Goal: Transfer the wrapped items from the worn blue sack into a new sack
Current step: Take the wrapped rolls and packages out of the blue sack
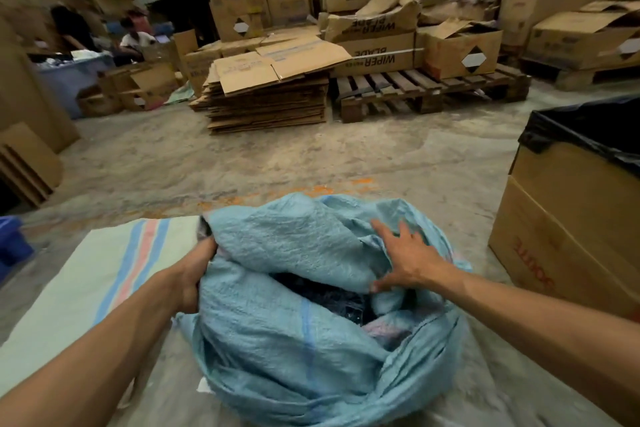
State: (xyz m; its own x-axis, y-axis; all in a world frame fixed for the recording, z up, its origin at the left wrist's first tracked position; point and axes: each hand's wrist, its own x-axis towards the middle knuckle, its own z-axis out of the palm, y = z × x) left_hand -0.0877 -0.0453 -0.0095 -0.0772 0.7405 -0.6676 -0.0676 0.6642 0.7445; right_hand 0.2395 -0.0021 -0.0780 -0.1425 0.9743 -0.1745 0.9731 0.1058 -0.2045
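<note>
The worn blue sack [294, 350] stands crumpled on the floor in front of me, its mouth partly folded over. Dark wrapped items [332, 298] show through the gap in its opening. My left hand [195, 274] grips the sack's left rim, fingers tucked under the fabric. My right hand [403, 258] lies on the folded flap with fingers spread, thumb under the flap's edge. A flat pale sack [86, 284] with blue and pink stripes lies on the floor to the left.
A cardboard box [571, 218] lined with a black bag stands at the right. Flattened cartons [270, 94], a wooden pallet [426, 90] and stacked boxes fill the back. A blue bin [10, 243] sits at the left edge. People [133, 40] sit far back left.
</note>
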